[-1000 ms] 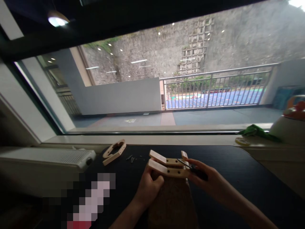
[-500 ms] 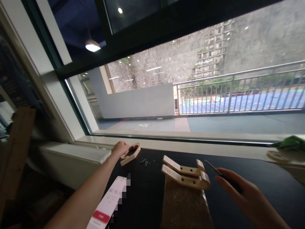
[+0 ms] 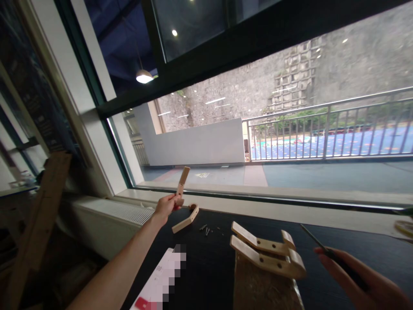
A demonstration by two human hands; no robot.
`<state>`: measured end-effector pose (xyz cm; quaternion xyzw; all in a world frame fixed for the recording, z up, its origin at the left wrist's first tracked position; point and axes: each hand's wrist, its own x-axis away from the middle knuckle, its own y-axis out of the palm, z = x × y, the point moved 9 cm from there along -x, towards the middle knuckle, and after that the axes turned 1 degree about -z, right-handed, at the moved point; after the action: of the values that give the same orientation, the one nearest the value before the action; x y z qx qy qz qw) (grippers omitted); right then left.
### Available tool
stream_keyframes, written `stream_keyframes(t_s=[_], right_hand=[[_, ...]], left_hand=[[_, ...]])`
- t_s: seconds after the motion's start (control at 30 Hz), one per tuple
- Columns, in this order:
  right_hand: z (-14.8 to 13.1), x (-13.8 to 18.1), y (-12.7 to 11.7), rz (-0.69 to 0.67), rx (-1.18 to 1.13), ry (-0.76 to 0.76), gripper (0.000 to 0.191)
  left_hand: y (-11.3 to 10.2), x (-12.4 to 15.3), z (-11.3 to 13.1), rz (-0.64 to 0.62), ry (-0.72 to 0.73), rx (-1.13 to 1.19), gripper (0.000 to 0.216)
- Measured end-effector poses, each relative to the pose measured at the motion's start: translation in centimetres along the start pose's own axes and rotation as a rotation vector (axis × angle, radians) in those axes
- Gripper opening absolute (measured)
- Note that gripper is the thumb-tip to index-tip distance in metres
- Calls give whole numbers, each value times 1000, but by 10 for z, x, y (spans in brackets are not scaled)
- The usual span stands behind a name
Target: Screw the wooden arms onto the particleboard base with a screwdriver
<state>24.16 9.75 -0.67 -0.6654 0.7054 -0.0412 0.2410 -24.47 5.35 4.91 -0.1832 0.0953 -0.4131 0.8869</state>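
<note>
In my left hand [image 3: 166,206] is a bent wooden hook [image 3: 183,177], raised above the table's far left with its flat end pointing up. A similar wooden hook [image 3: 183,225] lies on the table just below it. Several screws [image 3: 206,230] are scattered to the right of that. My right hand [image 3: 358,271] grips a screwdriver [image 3: 310,235], its shaft pointing up and left, apart from the other pieces. Between my hands, a near wooden hook [image 3: 271,263] and a far wooden hook [image 3: 258,242] lie side by side on a brown block [image 3: 266,290]; dark holes show in both.
A phone [image 3: 155,280] with a partly blurred screen lies on the black table [image 3: 206,267], near my left forearm. Beyond the table run a windowsill [image 3: 226,206] and a large window. A white radiator cover [image 3: 106,211] stands to the left.
My left hand has lifted one wooden hook off the table and turned its flat end upward; the other stays lying there. The view has shifted, and my right hand still holds the screwdriver.
</note>
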Motion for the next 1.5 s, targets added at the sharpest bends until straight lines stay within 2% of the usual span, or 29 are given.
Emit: stream_keyframes(t_s=[0.13, 0.17, 0.23, 0.3, 0.4, 0.5, 0.6, 0.7, 0.77, 0.87, 0.97, 1.0, 1.07, 1.13, 1.27, 1.37, 1.43, 1.5], right_hand=[[-11, 7, 3, -23, -7, -81, 28], [-11, 9, 3, -17, -8, -89, 31], [-11, 11, 1, 13, 2, -106, 33], [-15, 13, -3, 50, 22, -144, 31], [-23, 17, -6, 56, 18, -157, 28], [-36, 25, 7, -83, -60, -169, 27], [-52, 44, 31, -277, -97, -215, 27], [-70, 67, 54, -415, -149, -315, 42], [-80, 79, 64, -452, -99, -415, 43], [-86, 87, 69, -483, -52, -515, 33], [-81, 76, 56, -417, -46, -491, 26], [-78, 69, 47, -359, -45, -458, 26], [-72, 57, 30, -257, -31, -397, 26], [-69, 50, 22, -235, -13, -359, 25], [-68, 47, 24, -269, 7, -343, 26], [-66, 49, 26, -295, 44, -326, 26], [-64, 53, 29, -387, 97, -296, 21], [-61, 62, 35, -555, 163, -259, 17]], left_hand=[[43, 70, 22, -302, 85, 208, 24], [58, 90, 25, -424, 79, 358, 24], [82, 126, 25, -579, 21, 545, 20], [101, 154, 24, -652, -13, 646, 19], [131, 186, 16, -739, -109, 669, 19], [149, 205, 12, -711, -117, 662, 18], [154, 211, 2, -526, -120, 697, 24], [169, 219, -13, -410, -199, 825, 41], [183, 227, -20, -421, -245, 896, 53], [201, 237, -19, -524, -281, 905, 58], [194, 229, -6, -588, -217, 821, 54], [182, 219, 2, -535, -135, 779, 50], [162, 202, 23, -513, 84, 616, 40], [144, 187, 40, -468, 255, 506, 30], [131, 175, 44, -460, 329, 440, 46], [127, 178, 38, -456, 347, 413, 32], [128, 184, 33, -523, 359, 383, 24], [135, 194, 30, -681, 384, 331, 20]])
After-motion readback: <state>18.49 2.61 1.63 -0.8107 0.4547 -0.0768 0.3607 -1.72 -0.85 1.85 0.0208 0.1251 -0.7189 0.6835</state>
